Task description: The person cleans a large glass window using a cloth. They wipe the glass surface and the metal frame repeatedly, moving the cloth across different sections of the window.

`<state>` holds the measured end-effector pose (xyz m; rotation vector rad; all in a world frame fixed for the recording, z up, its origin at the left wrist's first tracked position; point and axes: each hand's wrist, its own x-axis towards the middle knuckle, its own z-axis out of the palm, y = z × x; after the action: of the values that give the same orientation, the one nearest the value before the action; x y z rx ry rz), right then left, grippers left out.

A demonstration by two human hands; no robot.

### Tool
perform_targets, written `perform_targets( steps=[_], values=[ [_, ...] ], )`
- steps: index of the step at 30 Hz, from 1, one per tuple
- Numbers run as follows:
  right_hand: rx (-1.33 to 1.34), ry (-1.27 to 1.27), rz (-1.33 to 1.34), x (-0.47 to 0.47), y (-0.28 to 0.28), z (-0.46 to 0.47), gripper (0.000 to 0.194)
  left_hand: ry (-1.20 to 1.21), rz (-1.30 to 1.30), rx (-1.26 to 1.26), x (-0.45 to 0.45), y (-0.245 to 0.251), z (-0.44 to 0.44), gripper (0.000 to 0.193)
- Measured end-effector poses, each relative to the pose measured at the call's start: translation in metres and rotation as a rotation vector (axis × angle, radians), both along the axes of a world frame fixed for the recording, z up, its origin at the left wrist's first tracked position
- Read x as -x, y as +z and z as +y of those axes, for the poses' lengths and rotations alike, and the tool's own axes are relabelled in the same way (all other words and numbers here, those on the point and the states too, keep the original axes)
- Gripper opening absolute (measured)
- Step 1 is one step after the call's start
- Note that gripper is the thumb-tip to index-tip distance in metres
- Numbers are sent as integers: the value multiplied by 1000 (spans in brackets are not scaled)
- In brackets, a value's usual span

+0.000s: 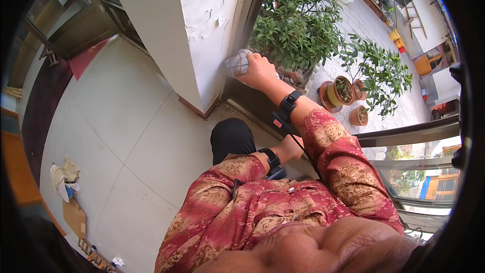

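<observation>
My right hand [261, 71] is shut on a folded grey checked cloth [237, 63]. The cloth touches the dark metal window frame [248, 19] beside a white wall with peeling paint [206, 19]. My left hand [293, 147] is lower down, close to the bottom of the frame, partly behind a black cable and my right sleeve; its fingers do not show clearly. Both wrists wear black straps, with a small black device near the right one. My black-clad knee [233, 140] is below the wall corner.
Beyond the window are a leafy shrub [299, 26], potted plants [343, 90] and a ladder [411, 3] in a paved yard. A brown door [83, 26] stands at upper left. Crumpled cloths [66, 174] and flattened cardboard [74, 218] lie at left on the tiled floor [125, 132].
</observation>
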<state>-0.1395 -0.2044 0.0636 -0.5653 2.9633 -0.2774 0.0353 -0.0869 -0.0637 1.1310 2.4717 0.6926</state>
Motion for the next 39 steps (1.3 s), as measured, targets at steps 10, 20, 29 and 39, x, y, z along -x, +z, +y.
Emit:
perform_targets(
  steps=[10, 20, 29, 39],
  values=[
    [65, 31, 51, -28, -6, 60, 65, -87, 16, 216, 11, -18, 2, 28],
    [215, -183, 7, -135, 1, 248, 45, -150, -220, 446, -18, 18, -16, 33],
    [53, -257, 247, -156, -8, 264, 48, -117, -204, 389, -40, 45, -31, 34],
    [-108, -169, 329, -142, -9, 214, 58, -239, -152, 425, -38, 43, -4, 30]
  ],
)
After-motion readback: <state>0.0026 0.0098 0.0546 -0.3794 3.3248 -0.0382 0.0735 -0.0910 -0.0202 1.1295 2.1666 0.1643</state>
